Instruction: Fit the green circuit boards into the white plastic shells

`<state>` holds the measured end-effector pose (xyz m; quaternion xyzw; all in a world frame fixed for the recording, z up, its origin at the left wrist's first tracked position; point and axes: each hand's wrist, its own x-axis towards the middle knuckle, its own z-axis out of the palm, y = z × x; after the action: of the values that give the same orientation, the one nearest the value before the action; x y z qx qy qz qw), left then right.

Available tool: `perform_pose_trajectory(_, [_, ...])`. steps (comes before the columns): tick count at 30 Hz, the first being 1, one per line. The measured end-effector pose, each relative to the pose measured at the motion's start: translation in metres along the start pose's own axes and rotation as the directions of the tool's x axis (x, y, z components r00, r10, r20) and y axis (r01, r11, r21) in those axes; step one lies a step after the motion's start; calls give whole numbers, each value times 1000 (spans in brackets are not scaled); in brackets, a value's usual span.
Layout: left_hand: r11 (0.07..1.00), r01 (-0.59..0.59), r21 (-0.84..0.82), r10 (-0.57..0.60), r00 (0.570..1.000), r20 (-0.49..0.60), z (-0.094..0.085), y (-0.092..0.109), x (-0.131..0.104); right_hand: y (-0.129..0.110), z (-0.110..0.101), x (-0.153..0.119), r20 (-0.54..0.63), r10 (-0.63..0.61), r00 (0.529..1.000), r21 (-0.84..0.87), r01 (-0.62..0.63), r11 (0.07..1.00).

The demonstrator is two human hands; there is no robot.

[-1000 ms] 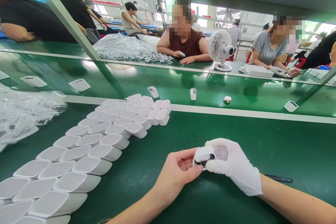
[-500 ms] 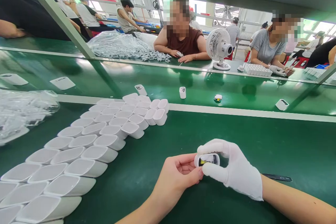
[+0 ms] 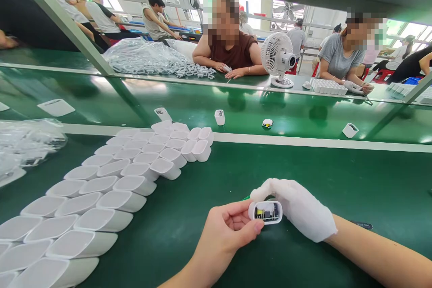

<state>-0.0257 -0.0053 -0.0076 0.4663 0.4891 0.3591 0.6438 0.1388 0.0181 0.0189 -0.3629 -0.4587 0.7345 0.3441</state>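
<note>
My left hand (image 3: 232, 225), bare, pinches a small white plastic housing (image 3: 279, 219) between thumb and fingers. Its open end faces me, showing a circuit board (image 3: 266, 211) with a yellow part and dark parts inside. My right hand (image 3: 297, 207), in a white glove, is curled behind the housing with fingers bent together; the thumb is hidden. A bright green sliver (image 3: 246, 198) shows beside its fingertips, too small to make out. Partly behind my right wrist, a flat black tool (image 3: 365, 225) lies on the green table.
Rows of white housings (image 3: 101, 200) stand on my left, near a clear plastic bag (image 3: 27, 144). Beyond a pale strip, a green belt carries spaced housings (image 3: 219, 117) and a loose board (image 3: 267, 123). A fan (image 3: 278, 58) and co-workers (image 3: 236, 56) are across.
My right thumb has left the housing's front and the gloved hand has turned behind it, uncovering the board. The green sliver has appeared. Items on the belt have shifted left.
</note>
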Motion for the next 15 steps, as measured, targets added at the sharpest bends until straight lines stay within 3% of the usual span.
perform_pose_trajectory(4, [1000, 0, -8, 0, 1000, 8, -2, -1, -2, 1, 7, -2, -108, -44, 993, -200, 22, 979])
perform_pose_trajectory(6, [1000, 9, -2, -9, 1000, 12, -1, -2, -2, 8, 8, -3, -120, -135, 984, -335, 88, 938])
perform_pose_trajectory(9, [1000, 19, 8, -20, 1000, 25, 1, -4, 1, 19, 2, -2, -1, -331, 944, -629, 256, 734])
perform_pose_trajectory(11, [1000, 24, -2, -24, 999, 28, 1, -7, 2, 17, -3, -2, 51, -359, 932, -704, 288, 649])
perform_pose_trajectory(12, [1000, 27, -9, -26, 999, 26, 1, -7, 2, 14, -4, -3, 42, -335, 941, -684, 271, 677])
perform_pose_trajectory(15, [999, 27, -20, -27, 1000, 0, 0, -8, 1, -1, -4, -6, -33, -213, 976, -447, 176, 877])
